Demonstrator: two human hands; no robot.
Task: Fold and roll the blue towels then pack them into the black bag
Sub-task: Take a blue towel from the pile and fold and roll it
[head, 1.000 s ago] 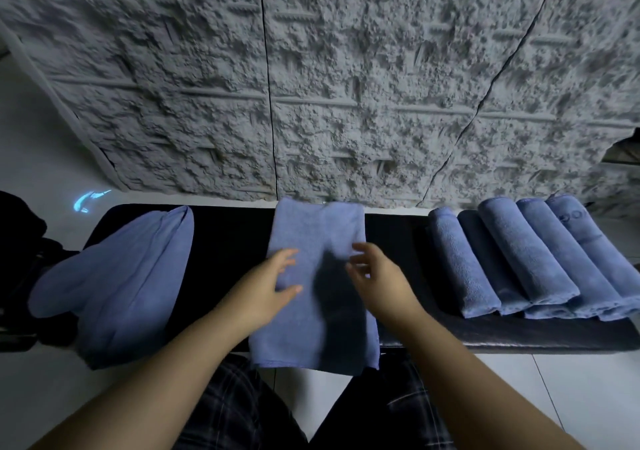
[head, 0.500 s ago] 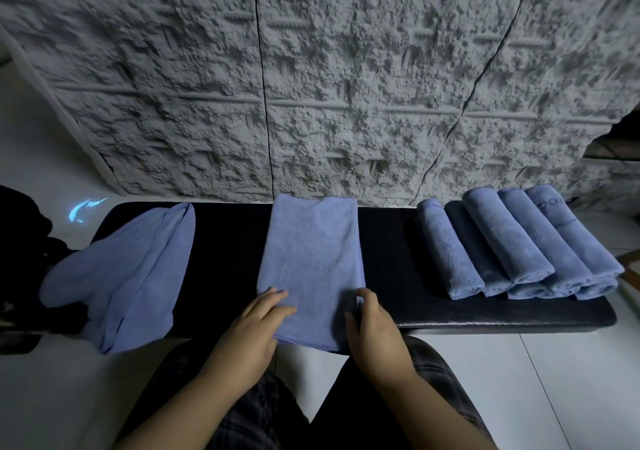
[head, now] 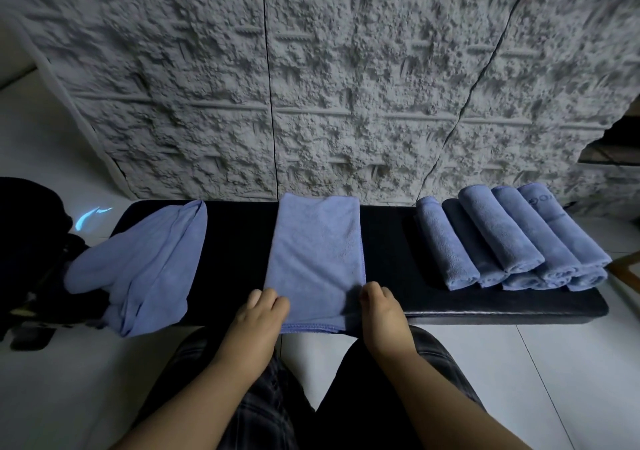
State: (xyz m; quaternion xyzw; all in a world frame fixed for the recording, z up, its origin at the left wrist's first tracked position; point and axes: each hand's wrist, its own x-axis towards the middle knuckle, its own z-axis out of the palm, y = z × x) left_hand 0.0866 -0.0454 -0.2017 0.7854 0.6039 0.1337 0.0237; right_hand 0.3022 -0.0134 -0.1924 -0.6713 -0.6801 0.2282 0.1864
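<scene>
A folded blue towel (head: 317, 259) is laid flat across the middle of the black bench (head: 391, 252), its near edge hanging over the front. That near edge is pinched at the left corner by the left hand (head: 258, 318) and at the right corner by the right hand (head: 381, 311), fingers curled closed on the cloth. Rolled blue towels (head: 512, 242) are stacked at the bench's right end, and an unfolded blue towel (head: 145, 266) is draped over the left end.

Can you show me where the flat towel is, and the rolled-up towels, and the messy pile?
flat towel (head: 317, 249): head view, middle of the cloth.
rolled-up towels (head: 500, 233): head view, top of one roll.
messy pile (head: 145, 262): head view, middle of the heap.
</scene>
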